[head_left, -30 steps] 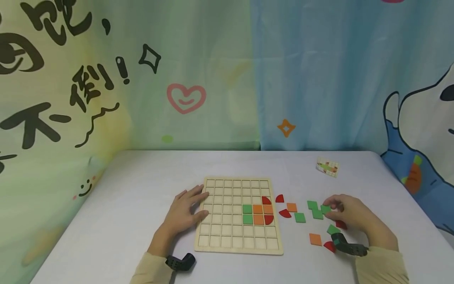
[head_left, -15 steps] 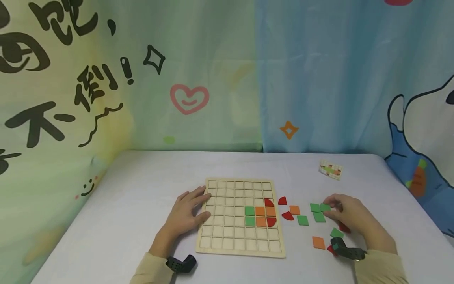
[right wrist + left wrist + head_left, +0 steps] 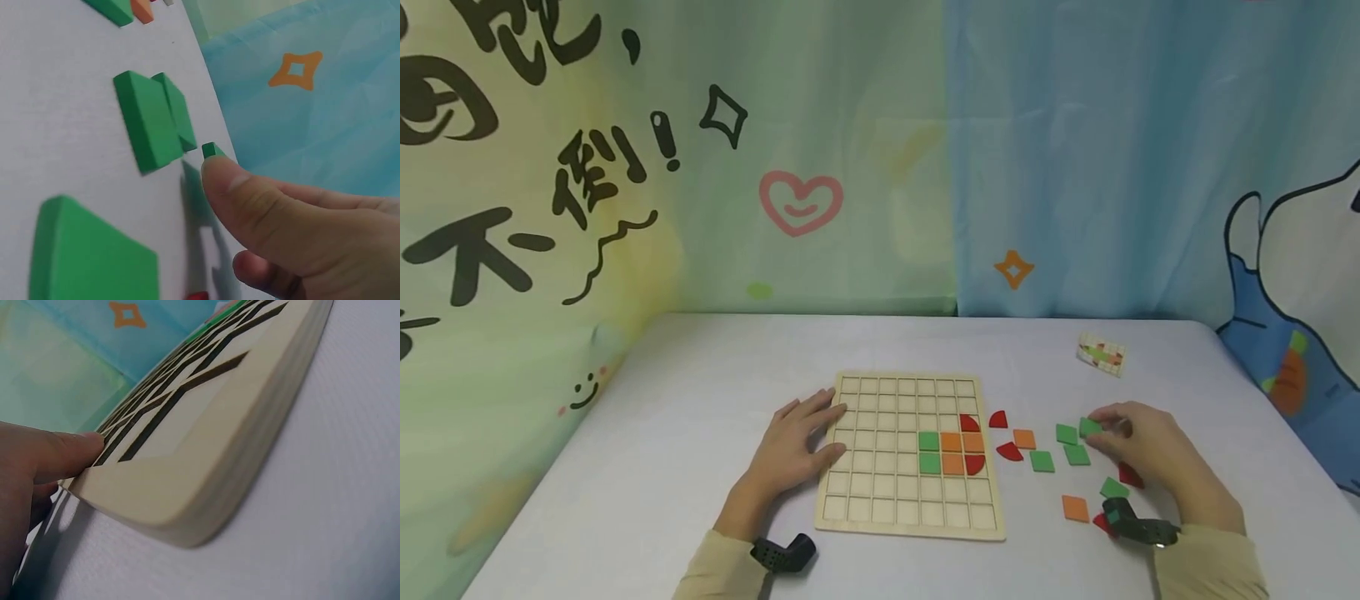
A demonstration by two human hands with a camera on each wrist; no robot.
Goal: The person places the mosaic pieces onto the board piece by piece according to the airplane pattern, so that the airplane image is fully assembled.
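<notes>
In the head view, my right hand [image 3: 1138, 440] pinches a green square tile [image 3: 1089, 427] between thumb and fingers. The right wrist view shows that tile's edge [image 3: 211, 150] poking out past the thumb, apart from the table with a shadow beneath. Two other green tiles [image 3: 1067, 433] lie just left of it. My left hand [image 3: 793, 442] rests on the left edge of a wooden grid board [image 3: 910, 529], fingers extended; the left wrist view has the thumb [image 3: 69, 453] lying on the board's frame. Green, orange and red pieces fill several cells [image 3: 951, 442] at the board's right side.
Loose red quarter-round pieces [image 3: 1010, 452], orange squares [image 3: 1075, 508] and green squares [image 3: 1041, 462] lie between the board and my right hand. A small patterned card [image 3: 1101, 356] is at the back right of the white table [image 3: 737, 358]. A printed curtain hangs behind.
The green tile under my right fingers has come up and away from the two tiles beside it. My left hand stays on the board, and the head view has shifted slightly.
</notes>
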